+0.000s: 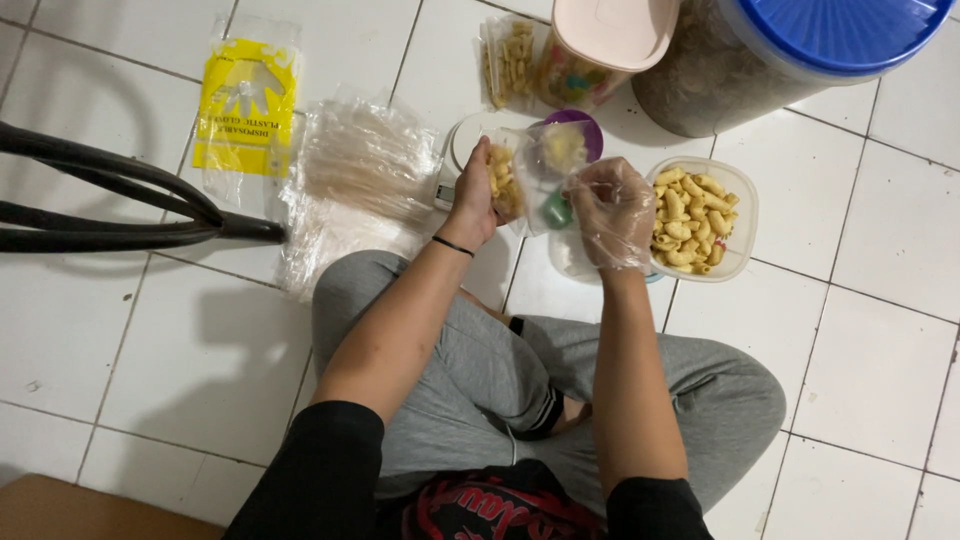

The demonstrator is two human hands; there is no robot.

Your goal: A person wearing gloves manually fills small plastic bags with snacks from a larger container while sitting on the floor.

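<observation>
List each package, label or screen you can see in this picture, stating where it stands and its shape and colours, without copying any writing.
Yellow packet: flat clear sleeve with a yellow printed card, on the tiles at upper left.
Stack of clear bags: loose thin plastic beside the yellow packet.
Small clear bag: partly filled with yellow snacks, held by the bare left hand and gloved right hand.
Filled snack bag: clear, lying at top centre.

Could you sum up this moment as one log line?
left hand: holds clear snack bag open | right hand: gloved, at bag mouth | tub of yellow snacks: beside right hand | floor: white tiles
</observation>
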